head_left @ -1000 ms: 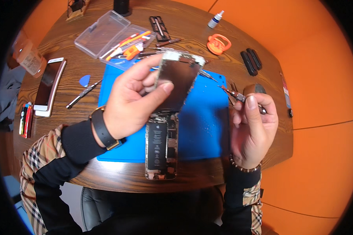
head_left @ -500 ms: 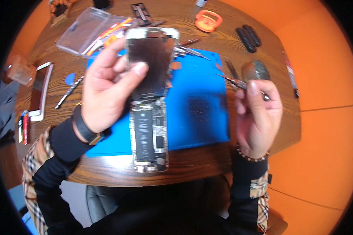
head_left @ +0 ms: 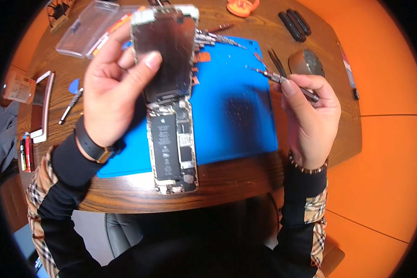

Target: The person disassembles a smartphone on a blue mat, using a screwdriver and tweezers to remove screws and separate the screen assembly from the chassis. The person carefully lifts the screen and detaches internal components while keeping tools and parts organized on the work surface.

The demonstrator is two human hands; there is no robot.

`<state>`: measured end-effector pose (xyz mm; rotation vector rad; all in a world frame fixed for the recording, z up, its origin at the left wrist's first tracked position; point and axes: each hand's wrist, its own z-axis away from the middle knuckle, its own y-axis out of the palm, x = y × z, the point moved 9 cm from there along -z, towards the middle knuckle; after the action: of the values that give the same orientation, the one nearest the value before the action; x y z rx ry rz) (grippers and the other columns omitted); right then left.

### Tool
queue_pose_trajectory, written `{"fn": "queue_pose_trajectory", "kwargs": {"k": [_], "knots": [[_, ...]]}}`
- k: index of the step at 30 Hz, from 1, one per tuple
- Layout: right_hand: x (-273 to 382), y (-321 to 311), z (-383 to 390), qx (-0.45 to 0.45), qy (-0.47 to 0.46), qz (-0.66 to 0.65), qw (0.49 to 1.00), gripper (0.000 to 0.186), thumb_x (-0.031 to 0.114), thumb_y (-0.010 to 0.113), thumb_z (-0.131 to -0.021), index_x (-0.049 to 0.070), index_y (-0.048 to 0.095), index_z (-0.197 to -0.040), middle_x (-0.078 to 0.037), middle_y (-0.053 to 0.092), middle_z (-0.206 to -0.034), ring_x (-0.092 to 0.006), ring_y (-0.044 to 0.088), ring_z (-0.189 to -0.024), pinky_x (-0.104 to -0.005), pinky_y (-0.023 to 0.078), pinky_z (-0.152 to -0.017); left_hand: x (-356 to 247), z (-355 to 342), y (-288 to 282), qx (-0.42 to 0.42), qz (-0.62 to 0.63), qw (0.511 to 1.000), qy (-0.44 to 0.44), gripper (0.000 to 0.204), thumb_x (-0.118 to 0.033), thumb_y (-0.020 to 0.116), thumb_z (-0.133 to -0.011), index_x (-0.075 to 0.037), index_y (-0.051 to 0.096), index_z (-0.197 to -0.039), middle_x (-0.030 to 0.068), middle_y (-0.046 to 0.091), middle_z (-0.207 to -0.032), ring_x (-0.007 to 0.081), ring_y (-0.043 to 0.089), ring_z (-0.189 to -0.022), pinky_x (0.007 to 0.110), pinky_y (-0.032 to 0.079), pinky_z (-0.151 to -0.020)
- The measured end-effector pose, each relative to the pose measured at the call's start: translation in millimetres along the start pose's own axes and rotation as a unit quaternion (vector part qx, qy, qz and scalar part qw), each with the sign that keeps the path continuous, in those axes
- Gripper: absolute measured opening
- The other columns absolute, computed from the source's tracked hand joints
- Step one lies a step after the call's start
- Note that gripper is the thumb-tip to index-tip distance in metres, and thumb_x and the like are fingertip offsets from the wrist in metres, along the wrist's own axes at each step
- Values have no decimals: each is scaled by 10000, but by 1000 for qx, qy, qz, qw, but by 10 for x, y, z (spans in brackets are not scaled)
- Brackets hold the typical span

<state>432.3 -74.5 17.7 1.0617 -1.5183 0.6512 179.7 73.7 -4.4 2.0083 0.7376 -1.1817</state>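
Observation:
An opened smartphone lies over the blue work mat (head_left: pixel 213 134), its lower half sticking out past the near edge. My left hand (head_left: pixel 113 88) grips the phone's screen assembly (head_left: pixel 169 55) along its left side, thumb on the dark inner face, and tilts it up from the body. In the phone body (head_left: pixel 187 148) a black battery (head_left: pixel 166 146) and bare circuit parts show. Over the mat's right edge, my right hand (head_left: pixel 312 104) pinches a slim screwdriver (head_left: pixel 275 78) between thumb and fingers. Its tip points left, apart from the phone.
Several driver bits (head_left: pixel 217 39) and orange pieces (head_left: pixel 203 57) lie on the mat's far part. Tweezers (head_left: pixel 277 62) and a round dark container (head_left: pixel 306 62) are beyond my right hand. A clear plastic case (head_left: pixel 85 28), blue pick (head_left: pixel 74 86) and white-framed device (head_left: pixel 41 109) occupy the left.
The view has shifted, so most things sit slightly higher in it. My right hand has turned the screwdriver a little, and the hold on the screen assembly is unchanged.

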Motion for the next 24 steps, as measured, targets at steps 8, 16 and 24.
{"fn": "queue_pose_trajectory", "kwargs": {"k": [8, 16, 24], "knots": [[-248, -286, 88, 71, 31, 235, 969, 156, -70, 765, -936, 1, 630, -967, -105, 761, -1002, -101, 707, -896, -243, 568, -818, 104, 65, -324, -37, -98, 994, -20, 604, -25, 636, -1048, -6, 383, -1597, 154, 665, -1425, 189, 651, -1278, 324, 517, -1090], [-182, -57, 42, 144, -106, 393, 902, 240, -50, 743, -912, 22, 742, -1141, -72, 705, -875, -154, 653, -752, -295, 526, -688, 94, 71, -417, -44, -122, 991, -18, 611, -54, 652, -1047, -18, 394, -1600, 165, 657, -1435, 197, 640, -1297, 343, 496, -1121], [-156, 79, 71, 218, -116, 491, 836, 283, -56, 659, -960, 1, 753, -1221, -105, 688, -914, -178, 626, -805, -285, 496, -743, 74, 97, -430, -34, -190, 980, -40, 643, -132, 671, -1054, -29, 373, -1614, 151, 673, -1422, 194, 663, -1287, 333, 525, -1099]]}}
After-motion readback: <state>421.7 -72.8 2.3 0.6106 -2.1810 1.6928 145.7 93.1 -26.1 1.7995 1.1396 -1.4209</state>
